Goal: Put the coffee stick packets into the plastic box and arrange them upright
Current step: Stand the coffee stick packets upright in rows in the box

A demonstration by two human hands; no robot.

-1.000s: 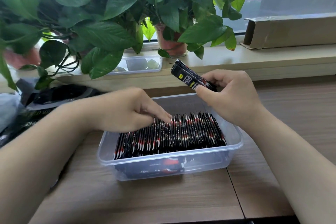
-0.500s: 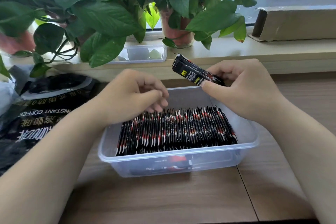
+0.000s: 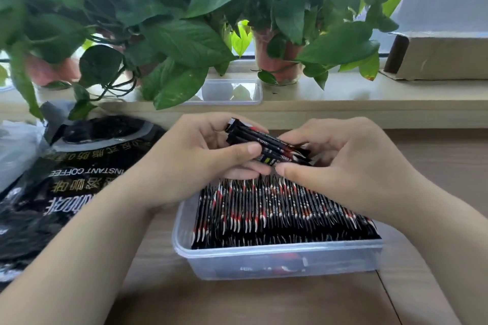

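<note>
A clear plastic box (image 3: pixel 277 258) sits on the wooden table. A long row of black-and-red coffee stick packets (image 3: pixel 277 214) stands on edge inside it, filling most of its width. Above the box's back edge, a small bundle of coffee stick packets (image 3: pixel 261 142) lies slanted, held between both hands. My left hand (image 3: pixel 195 158) grips the bundle's left part, thumb on top. My right hand (image 3: pixel 340 158) pinches its right end, and hides that end.
A large black instant-coffee bag (image 3: pixel 66 179) lies open on the table to the left. Potted plants (image 3: pixel 277 55) and a clear lid (image 3: pixel 232 92) stand on the windowsill behind. A cardboard box (image 3: pixel 435 58) rests at the sill's right end.
My left hand has lifted off the row in the box and taken hold of the bundle that my right hand was holding alone. The camera moved closer and to the left.
</note>
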